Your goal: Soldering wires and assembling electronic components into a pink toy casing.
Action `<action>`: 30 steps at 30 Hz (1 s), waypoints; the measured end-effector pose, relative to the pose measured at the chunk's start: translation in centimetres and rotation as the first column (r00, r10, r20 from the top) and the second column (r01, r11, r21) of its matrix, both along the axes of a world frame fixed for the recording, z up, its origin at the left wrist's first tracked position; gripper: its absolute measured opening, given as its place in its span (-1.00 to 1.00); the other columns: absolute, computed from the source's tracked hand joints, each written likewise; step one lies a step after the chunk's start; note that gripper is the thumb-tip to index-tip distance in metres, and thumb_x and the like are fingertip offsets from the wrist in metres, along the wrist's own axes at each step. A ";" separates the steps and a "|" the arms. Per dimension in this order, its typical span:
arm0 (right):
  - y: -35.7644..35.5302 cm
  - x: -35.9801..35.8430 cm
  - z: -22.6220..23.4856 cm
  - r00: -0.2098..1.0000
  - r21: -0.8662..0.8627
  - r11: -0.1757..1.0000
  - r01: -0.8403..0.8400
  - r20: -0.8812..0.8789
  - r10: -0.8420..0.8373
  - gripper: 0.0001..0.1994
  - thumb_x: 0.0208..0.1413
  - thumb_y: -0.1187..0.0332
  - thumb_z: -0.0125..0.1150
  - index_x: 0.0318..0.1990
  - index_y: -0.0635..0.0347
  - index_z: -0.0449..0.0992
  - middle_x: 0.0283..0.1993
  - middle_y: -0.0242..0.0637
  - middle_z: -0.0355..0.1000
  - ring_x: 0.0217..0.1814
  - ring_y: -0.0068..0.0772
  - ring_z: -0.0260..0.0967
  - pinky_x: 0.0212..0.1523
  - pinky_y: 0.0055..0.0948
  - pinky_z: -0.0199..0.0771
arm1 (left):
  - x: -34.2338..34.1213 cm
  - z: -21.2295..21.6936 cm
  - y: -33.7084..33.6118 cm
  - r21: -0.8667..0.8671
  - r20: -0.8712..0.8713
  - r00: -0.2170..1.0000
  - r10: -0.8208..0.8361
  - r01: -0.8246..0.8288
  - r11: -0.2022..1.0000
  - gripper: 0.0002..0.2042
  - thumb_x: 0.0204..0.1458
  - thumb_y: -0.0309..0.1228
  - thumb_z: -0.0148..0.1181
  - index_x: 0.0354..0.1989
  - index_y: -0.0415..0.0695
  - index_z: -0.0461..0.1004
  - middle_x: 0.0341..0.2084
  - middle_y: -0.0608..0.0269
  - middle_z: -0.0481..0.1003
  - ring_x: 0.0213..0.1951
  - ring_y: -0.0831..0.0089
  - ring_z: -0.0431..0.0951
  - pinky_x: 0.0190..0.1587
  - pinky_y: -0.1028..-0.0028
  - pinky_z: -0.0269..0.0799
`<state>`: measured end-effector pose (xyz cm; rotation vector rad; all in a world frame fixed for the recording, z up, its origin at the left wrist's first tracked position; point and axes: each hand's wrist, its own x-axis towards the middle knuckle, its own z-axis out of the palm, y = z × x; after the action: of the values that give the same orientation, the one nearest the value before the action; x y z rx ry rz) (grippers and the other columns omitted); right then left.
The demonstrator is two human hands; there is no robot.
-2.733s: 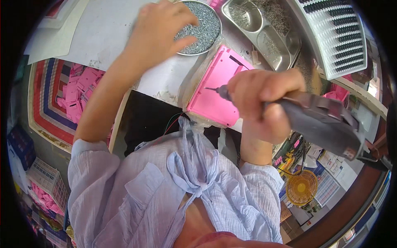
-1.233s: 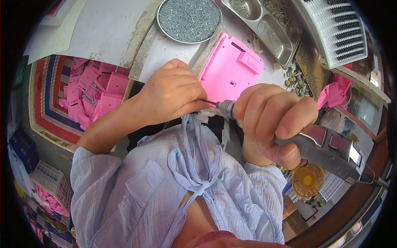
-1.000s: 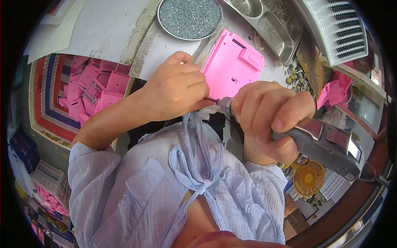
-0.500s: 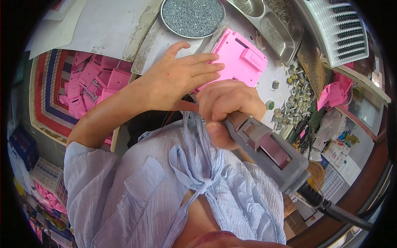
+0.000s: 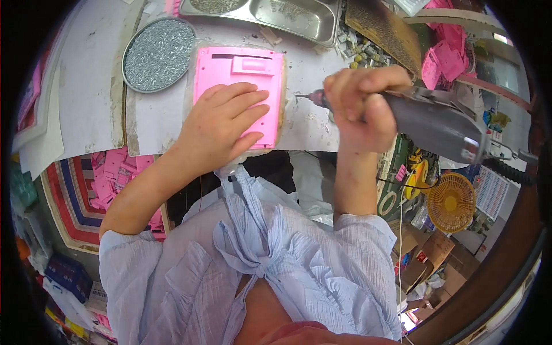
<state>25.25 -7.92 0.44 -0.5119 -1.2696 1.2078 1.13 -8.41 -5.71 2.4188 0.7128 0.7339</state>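
Note:
A flat pink plastic case (image 5: 215,72) with a slot and a raised block near its far edge lies on the worktable. My left hand (image 5: 215,126) rests on its lower left part, fingers stretched out and partly covering it. To the right of the case, my right hand (image 5: 362,109) is wrapped round a dark grey electric screwdriver (image 5: 431,118), held sideways. Its thin bit (image 5: 302,96) points left toward the case, apart from it. I cannot make out a screw on the tip.
A round dish (image 5: 144,90) of small silvery screws sits left of the case. Beyond are a metal compartment tray (image 5: 310,23) and a brown board (image 5: 379,34). Left, a striped cloth-lined box (image 5: 60,190) holds pink parts. A cord (image 5: 506,169) trails from the screwdriver.
The screwdriver and my right hand have moved right, off the case, and the tool has turned sideways. My left hand now lies further over the case. The whole view has shifted and turned.

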 end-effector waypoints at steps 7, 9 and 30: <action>1.1 -0.5 -1.6 0.998 0.004 0.998 0.065 -0.002 -0.065 -0.81 0.21 0.35 0.18 -0.15 0.21 0.33 -0.60 -0.34 0.26 -0.60 -0.43 0.18 -0.48 -0.32 0.22 | 0.4 -0.2 0.1 -0.001 -0.061 0.998 0.033 -0.033 0.999 -0.57 -0.11 -0.40 0.39 0.01 -0.16 0.57 0.12 0.17 0.54 0.19 0.13 0.47 0.19 0.15 0.36; 1.3 -0.7 -2.1 0.996 0.024 0.996 0.085 0.037 -0.086 -0.81 0.21 0.35 0.20 -0.20 0.19 0.32 -0.60 -0.33 0.26 -0.61 -0.43 0.18 -0.47 -0.31 0.24 | 0.5 -0.2 0.0 0.001 -0.071 0.997 0.043 -0.043 0.999 -0.59 -0.09 -0.39 0.37 0.00 -0.16 0.58 0.11 0.17 0.54 0.19 0.15 0.47 0.18 0.15 0.36; -4.7 -1.5 -2.2 0.994 -0.125 0.992 0.003 0.109 0.010 -0.80 0.12 0.45 0.33 -0.25 0.26 0.37 -0.42 -0.22 0.42 -0.42 -0.41 0.39 -0.36 -0.39 0.43 | 0.5 -0.7 0.0 -0.040 0.037 0.997 0.064 -0.062 0.997 -0.65 -0.04 -0.39 0.36 -0.03 -0.13 0.59 0.07 0.19 0.56 0.16 0.15 0.48 0.17 0.16 0.35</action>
<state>23.73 -12.60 -1.80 -0.6748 -1.2926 1.2822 1.62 -8.38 -6.39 2.3505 0.7840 0.7828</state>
